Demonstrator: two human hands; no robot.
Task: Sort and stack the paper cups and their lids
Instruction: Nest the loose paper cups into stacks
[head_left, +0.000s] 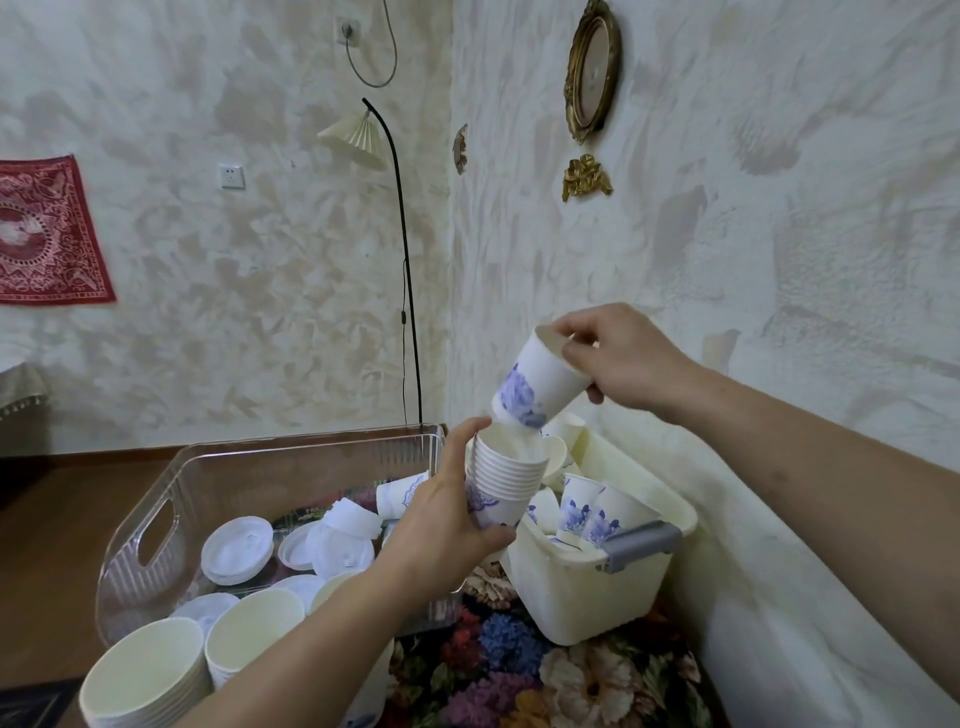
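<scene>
Mid-task, cup-nesting step. Left hand (441, 525) grips a nested stack of cups (506, 478), fingers curled round its side, thumb near the rim; many rims show, so a good number are already nested. Right hand (618, 358) pinches a single cup (540, 382) by its rim, fingers over the lip, thumb on the outside wall. The cup is tilted, base pointing down toward the stack's open mouth, just above it and maybe touching the top rim; can't tell for sure. Not seated yet.

Done so far, judging from the layout: the held stack, plus two larger plain cup stacks (197, 660) near the left forearm, below the left fingers. Lids (236, 548) sit in the clear bin (156, 525) to the left of the left fingers, some piled, some loose and overlapping, so lid sorting looks partial. One printed cup (397, 493) lies on its side in that bin, just beside the left thumb.

Left to do: loose printed cups (587, 512) are jumbled in the cream tub (587, 597), below the right fingers and right of the left hand, several at odd angles. Those need nesting, the stray cup needs moving, and the lids need tidying. Roughly halfway, as a guess.
</scene>
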